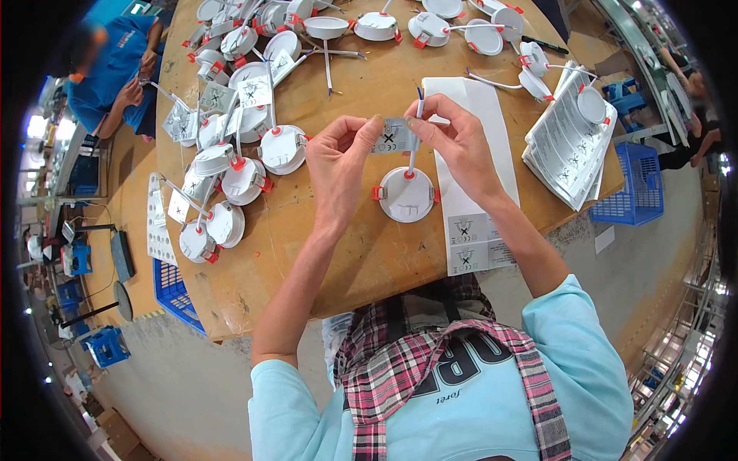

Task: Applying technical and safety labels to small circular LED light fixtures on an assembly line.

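Note:
A silver-grey printed label (390, 137) is stretched between my two hands. My left hand (338, 157) pinches its left end between thumb and forefinger. At the other end, my right hand (460, 146) pinches the label against a white cable (413, 160), where it appears to fold round it. Blue wire ends stick up above the fingers. The cable rises from a round white downlight (406, 201) lying back side up on the table, with red-tipped spring clips at both sides. A white backing sheet (477, 173) with a few labels on it lies under my right forearm.
Several downlights (283, 150), some with labelled cables, crowd the left of the cardboard-covered table (346, 269); more lie along the back. A stack of label sheets (565, 146) and a black marker (544, 44) lie right. Blue crates (630, 184) stand below. A person in blue (115, 73) works at left.

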Demonstrator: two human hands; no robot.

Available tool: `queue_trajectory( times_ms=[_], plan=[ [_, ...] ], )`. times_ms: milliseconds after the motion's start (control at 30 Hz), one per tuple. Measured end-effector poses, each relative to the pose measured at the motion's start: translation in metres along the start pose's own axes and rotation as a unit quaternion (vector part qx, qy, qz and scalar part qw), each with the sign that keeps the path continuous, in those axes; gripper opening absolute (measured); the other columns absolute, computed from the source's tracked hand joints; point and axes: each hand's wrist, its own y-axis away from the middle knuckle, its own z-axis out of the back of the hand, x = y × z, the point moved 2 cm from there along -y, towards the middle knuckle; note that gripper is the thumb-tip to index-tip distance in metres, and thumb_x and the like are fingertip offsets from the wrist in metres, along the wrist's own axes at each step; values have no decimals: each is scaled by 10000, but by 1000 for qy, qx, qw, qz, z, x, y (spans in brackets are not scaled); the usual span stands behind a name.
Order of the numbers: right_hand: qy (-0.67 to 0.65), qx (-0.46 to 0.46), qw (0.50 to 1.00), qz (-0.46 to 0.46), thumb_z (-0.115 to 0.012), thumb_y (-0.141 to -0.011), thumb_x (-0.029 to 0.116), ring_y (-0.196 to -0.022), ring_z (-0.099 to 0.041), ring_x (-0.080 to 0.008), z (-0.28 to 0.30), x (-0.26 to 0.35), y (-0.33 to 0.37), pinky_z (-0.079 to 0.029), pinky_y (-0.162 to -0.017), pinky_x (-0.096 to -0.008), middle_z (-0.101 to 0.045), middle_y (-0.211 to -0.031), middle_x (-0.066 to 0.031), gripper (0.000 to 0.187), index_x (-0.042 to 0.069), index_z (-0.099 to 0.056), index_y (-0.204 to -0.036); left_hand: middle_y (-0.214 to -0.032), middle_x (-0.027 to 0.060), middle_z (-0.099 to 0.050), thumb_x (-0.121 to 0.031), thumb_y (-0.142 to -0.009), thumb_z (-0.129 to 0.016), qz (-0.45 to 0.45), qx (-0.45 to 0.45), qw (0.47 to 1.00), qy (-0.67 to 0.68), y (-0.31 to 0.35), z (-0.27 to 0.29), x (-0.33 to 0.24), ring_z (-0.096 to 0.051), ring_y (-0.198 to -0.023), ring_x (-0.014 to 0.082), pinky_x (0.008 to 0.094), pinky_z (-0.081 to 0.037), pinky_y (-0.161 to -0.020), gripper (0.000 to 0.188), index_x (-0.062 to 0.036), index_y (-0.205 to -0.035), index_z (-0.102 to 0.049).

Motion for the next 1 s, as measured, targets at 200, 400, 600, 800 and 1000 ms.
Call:
queue_trajectory(
  times_ms=[200, 400, 600, 800, 1000],
  plan=[
    [-2, 3, 1000, 2, -596, -884, 141, -718, -539, -81, -1, 3, -4, -459, -650, -222, -528, -819, -13, 155, 23, -595, -984, -728, -3, -614, -219, -885, -620, 3, -14, 1000, 7, -1, 0, 6, -504, -670, 49, 219, -419, -662, 229, -11, -793, -650],
    [6, -10, 1000, -8, -611, -878, 165, -737, -572, -94, -5, 1, -5, -488, -673, -236, -563, -827, -31, 220, 1, -596, -1025, -761, 25, -636, -221, -896, -610, 28, 10, 996, 86, -4, 0, 10, -551, -710, 58, 228, -448, -669, 250, 16, -825, -646],
    [6, -3, 999, -34, -616, -883, 182, -738, -616, -110, -5, 1, -7, -494, -634, -234, -646, -811, -79, 241, -38, -612, -981, -825, 24, -658, -228, -884, -625, 38, 11, 993, 111, -2, 0, 8, -589, -777, 67, 229, -463, -746, 222, -11, -916, -661],
    [36, -7, 999, -38, -615, -882, 166, -618, -630, -121, -3, 1, -10, -485, -571, -232, -651, -721, -85, 213, -46, -636, -891, -761, 18, -644, -179, -870, -646, 0, 0, 998, 63, -7, 6, 16, -559, -697, 51, 216, -451, -657, 196, 16, -852, -653],
    [33, -20, 998, -40, -605, -886, 156, -590, -620, -119, -10, 1, -9, -479, -556, -232, -645, -697, -77, 203, -42, -640, -858, -736, 15, -640, -160, -870, -641, 1, -26, 998, 64, -5, 7, 15, -553, -669, 49, 207, -446, -624, 185, 20, -835, -658]
  ],
)
